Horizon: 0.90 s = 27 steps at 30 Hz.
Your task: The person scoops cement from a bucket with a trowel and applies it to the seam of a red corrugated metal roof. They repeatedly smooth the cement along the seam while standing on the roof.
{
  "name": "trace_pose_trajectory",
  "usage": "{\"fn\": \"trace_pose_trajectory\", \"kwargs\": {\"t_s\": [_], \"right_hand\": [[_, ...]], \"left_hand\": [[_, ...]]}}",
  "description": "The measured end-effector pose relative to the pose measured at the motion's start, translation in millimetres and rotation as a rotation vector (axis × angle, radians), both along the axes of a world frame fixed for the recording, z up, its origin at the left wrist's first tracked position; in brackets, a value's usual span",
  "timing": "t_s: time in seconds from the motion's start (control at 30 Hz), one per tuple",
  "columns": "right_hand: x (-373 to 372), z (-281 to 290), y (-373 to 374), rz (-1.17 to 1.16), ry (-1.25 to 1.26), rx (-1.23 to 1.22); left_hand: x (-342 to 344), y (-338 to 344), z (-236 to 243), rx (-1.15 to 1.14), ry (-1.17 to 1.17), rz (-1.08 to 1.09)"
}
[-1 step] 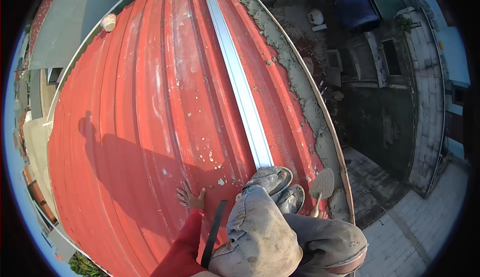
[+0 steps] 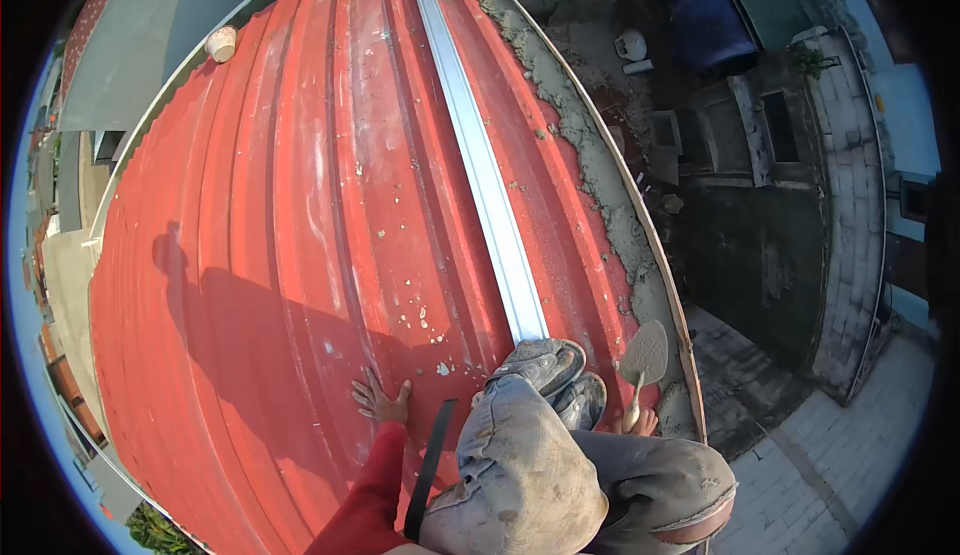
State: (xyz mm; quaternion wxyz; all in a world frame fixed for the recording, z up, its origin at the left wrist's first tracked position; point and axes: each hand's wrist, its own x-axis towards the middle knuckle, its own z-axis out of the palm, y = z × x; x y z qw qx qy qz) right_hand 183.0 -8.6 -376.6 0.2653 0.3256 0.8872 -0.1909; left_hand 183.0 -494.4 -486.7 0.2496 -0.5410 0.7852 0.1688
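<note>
My left hand (image 2: 381, 399) lies flat with fingers spread on the red corrugated metal roof (image 2: 300, 235); its arm is in a red sleeve. My right hand (image 2: 641, 421) grips the handle of a mortar-caked trowel (image 2: 645, 353), whose blade rests near the roof's right edge. Between the two hands are my knees in dusty grey trousers and my grey shoes (image 2: 553, 367). The shoes stand on the near end of a long silver metal strip (image 2: 480, 175) that runs up the roof.
A band of grey mortar (image 2: 600, 185) lines the roof's right edge, and beyond it is a sheer drop to a paved yard (image 2: 800, 475). A white pot (image 2: 220, 43) sits at the far left edge. A black strap (image 2: 430, 465) hangs by my knee.
</note>
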Motion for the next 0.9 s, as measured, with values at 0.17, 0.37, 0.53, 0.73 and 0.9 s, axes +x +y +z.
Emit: {"fn": "trace_pose_trajectory", "kwargs": {"t_s": [0.17, 0.37, 0.53, 0.73, 0.9], "right_hand": [[-120.8, -33.6, 0.3, 0.177, 0.173, -0.074], [-213.5, -41.2, -28.2, 0.319, 0.283, -0.178], [-217.6, -35.7, -22.2, 0.326, 0.287, -0.172], [-167.8, -32.7, -21.0, 0.277, 0.18, -0.155], [-171.7, -33.1, -4.2, 0.236, 0.148, -0.058]], "left_hand": [[-4.1, 11.4, -8.7, -0.037, 0.025, 0.004], [-4.0, 8.0, -2.4, -0.038, 0.055, 0.012], [18.4, 21.9, -41.9, -0.138, 0.015, -0.044], [67.7, -9.4, -82.4, -0.53, -0.168, -0.228], [40.8, 10.0, -71.2, -0.317, -0.105, -0.148]]}}
